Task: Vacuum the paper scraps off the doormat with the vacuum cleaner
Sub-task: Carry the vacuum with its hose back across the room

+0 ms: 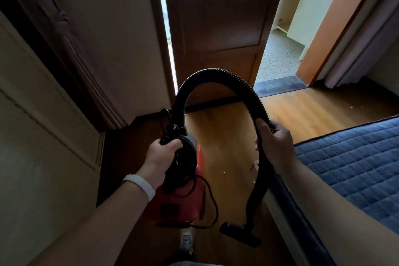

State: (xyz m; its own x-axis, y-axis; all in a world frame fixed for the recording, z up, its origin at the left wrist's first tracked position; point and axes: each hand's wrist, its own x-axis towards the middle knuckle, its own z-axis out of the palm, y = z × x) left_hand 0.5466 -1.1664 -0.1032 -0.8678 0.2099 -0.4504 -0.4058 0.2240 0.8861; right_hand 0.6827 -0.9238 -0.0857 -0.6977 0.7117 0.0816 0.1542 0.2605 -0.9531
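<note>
Wood-floor hallway, door ahead, doormat (280, 85) at the threshold well ahead; scraps on it too small to tell. Vacuuming not started, looks like carrying stage. Left hand (160, 153) closed around vacuum cleaner (181, 198) top handle. Right hand (274, 142) wrapped on hose (216, 73); floor nozzle (239, 234) dangles off the floor beside blue mattress (356, 168).

Vacuum cleaner (181, 198) left, mattress (354, 168) right, doormat (280, 86) ahead by door (222, 28).
</note>
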